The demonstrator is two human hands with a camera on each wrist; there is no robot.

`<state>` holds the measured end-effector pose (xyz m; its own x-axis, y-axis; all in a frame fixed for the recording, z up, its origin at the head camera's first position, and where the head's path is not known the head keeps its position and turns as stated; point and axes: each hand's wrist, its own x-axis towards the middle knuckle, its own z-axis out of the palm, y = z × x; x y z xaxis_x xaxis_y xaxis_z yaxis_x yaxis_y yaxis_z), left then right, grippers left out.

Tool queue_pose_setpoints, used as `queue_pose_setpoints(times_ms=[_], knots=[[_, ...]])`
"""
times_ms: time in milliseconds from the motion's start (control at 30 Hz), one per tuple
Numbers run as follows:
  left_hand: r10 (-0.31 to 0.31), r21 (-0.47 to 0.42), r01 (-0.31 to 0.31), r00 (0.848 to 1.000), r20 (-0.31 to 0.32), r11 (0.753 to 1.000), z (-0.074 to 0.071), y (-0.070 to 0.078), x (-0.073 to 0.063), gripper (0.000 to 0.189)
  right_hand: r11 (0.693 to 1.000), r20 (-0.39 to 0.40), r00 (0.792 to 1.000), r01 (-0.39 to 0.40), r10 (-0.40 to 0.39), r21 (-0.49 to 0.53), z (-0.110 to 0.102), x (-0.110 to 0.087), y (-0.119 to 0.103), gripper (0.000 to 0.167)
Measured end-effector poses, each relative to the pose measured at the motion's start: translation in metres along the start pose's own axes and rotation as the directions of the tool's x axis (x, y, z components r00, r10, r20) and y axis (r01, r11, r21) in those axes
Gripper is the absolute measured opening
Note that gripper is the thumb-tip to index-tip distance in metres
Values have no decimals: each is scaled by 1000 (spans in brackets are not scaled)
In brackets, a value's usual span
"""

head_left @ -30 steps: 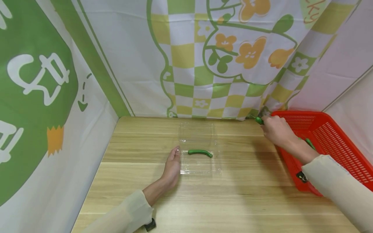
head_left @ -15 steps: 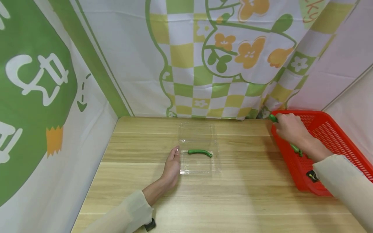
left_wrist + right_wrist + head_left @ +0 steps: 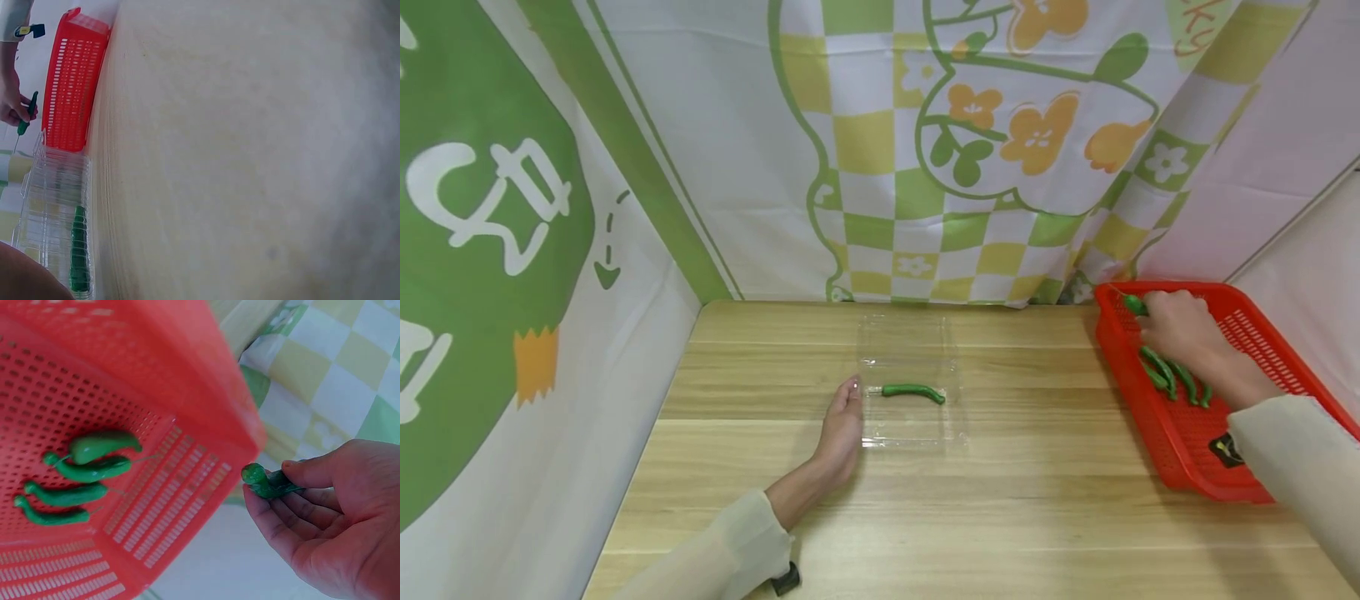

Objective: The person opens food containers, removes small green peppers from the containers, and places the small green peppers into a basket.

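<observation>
My right hand (image 3: 1183, 333) holds a green chili pepper (image 3: 1136, 305) between thumb and fingers, above the far left corner of the red plastic basket (image 3: 1138, 400). The right wrist view shows this held chili pepper (image 3: 265, 482) beside the basket's rim, apart from several others (image 3: 59, 494) lying on the basket floor. My left hand (image 3: 839, 429) touches the left side of a clear plastic clamshell box (image 3: 913, 429), its fingers mostly straight. The box stands with its lid spread back, and one curved green chili pepper (image 3: 913, 392) lies in it.
The basket stands at the right of the wooden table (image 3: 1022, 500), near its back edge. A printed cloth (image 3: 917, 208) hangs right behind the table, and a white and green cloth (image 3: 647, 250) borders the left side.
My right hand has moved right, from beside the basket's far left corner to over it, still holding the chili pepper. More peppers in the basket have come into view. My left hand has stayed put.
</observation>
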<state>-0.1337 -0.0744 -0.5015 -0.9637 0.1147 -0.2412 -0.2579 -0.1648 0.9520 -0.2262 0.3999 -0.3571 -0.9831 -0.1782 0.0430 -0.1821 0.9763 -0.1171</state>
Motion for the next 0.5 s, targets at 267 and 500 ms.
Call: queue_pose_setpoints(times_ms=[267, 500], knots=[[6, 11, -6, 1000, -5, 1000, 0, 1, 0, 56, 999, 70, 997, -33, 32, 0, -3, -3, 24, 24], [6, 15, -6, 1000, 1, 1000, 0, 2, 0, 56, 998, 157, 986, -51, 54, -23, -5, -7, 34, 30]])
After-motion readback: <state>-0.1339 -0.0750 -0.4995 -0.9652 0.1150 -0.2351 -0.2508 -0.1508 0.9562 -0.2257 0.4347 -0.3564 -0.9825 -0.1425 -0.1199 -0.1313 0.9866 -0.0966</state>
